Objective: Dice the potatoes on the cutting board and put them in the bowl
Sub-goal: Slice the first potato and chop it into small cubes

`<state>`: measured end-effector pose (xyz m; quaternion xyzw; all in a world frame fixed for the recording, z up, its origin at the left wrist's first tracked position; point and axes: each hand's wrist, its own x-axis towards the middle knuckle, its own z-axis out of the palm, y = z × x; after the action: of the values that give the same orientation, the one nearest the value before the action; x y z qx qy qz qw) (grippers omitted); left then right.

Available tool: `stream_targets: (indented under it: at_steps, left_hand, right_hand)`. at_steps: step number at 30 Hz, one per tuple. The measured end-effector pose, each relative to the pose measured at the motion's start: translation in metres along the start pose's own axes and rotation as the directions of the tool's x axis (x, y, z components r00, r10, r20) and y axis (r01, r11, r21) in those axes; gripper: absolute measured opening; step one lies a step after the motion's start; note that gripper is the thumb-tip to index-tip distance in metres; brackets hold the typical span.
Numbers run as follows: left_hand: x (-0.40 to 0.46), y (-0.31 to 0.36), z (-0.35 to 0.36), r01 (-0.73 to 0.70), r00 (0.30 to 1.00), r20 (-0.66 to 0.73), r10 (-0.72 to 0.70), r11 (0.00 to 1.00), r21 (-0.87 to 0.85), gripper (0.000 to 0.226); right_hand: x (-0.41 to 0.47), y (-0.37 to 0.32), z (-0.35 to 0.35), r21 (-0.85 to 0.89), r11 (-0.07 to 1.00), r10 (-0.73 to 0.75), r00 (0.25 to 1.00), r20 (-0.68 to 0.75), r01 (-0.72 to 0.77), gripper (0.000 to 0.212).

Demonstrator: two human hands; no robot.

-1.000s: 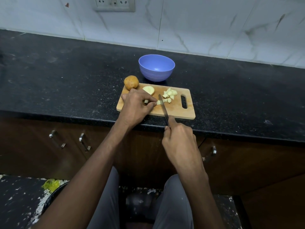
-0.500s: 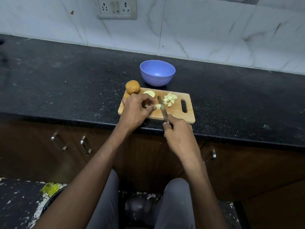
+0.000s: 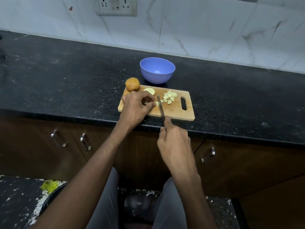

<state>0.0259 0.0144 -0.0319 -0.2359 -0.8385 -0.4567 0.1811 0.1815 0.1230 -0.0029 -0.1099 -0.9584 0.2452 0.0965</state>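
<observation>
Steel blade first: my right hand [image 3: 175,142] grips the knife [image 3: 160,108] by its handle, forefinger laid along the spine, the blade reaching up across the cutting board [image 3: 175,111] with its tip just right of my left fingertips. My left hand [image 3: 137,107] sits curled on the board, fingers bent round a pale piece of potato [image 3: 156,103] and pinning it right beside the blade. I can't tell how much of that piece is tucked under the fingers.

Just past my left knuckles lies a peeled potato half [image 3: 149,91], flat on the wood. A small heap of diced potato [image 3: 170,97] sits to the right of the blade, near the board's handle slot. At the far-left corner of the board rests a whole unpeeled potato [image 3: 132,84].

Behind the board stands the blue bowl [image 3: 157,71], upright, nothing visible inside. Everything is on a black speckled worktop [image 3: 66,76], the board near its front edge. Farther back, a white marbled wall carries a socket panel [image 3: 116,6]. Below the edge are dark wooden cabinet doors with metal handles [image 3: 85,142].
</observation>
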Motion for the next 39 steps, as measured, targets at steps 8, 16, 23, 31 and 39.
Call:
stream_targets:
  at_steps: [8, 16, 23, 31, 39]
  left_hand:
    - [0.0, -0.001, 0.004, 0.013, 1.0, 0.001, -0.012, 1.0, -0.007, 0.01]
    - [0.004, -0.005, 0.005, 0.056, 0.998, 0.037, -0.054, 0.997, -0.057, 0.009]
    - [0.004, -0.004, 0.003, 0.02, 0.997, 0.08, -0.017, 0.999, -0.027, 0.007]
    - [0.003, 0.002, 0.002, -0.004, 0.997, 0.077, -0.002, 0.996, 0.087, 0.011]
    - [0.021, 0.021, 0.009, 0.015, 0.999, 0.043, -0.018, 0.998, 0.064, 0.005]
  right_hand:
    - [-0.001, -0.005, 0.006, 0.011, 1.0, -0.018, 1.0, -0.017, 0.018, 0.044]
    - [0.016, -0.015, -0.002, 0.049, 0.995, 0.086, 0.992, 0.096, -0.091, 0.036]
    - [0.023, 0.003, -0.004, 0.272, 0.957, 0.066, 0.991, 0.118, -0.097, 0.021]
    - [0.041, 0.041, -0.037, 0.623, 0.782, 0.012, 0.998, -0.055, 0.025, 0.025]
    - [0.091, 0.07, -0.025, 0.721, 0.691, 0.089, 0.982, -0.165, 0.058, 0.02]
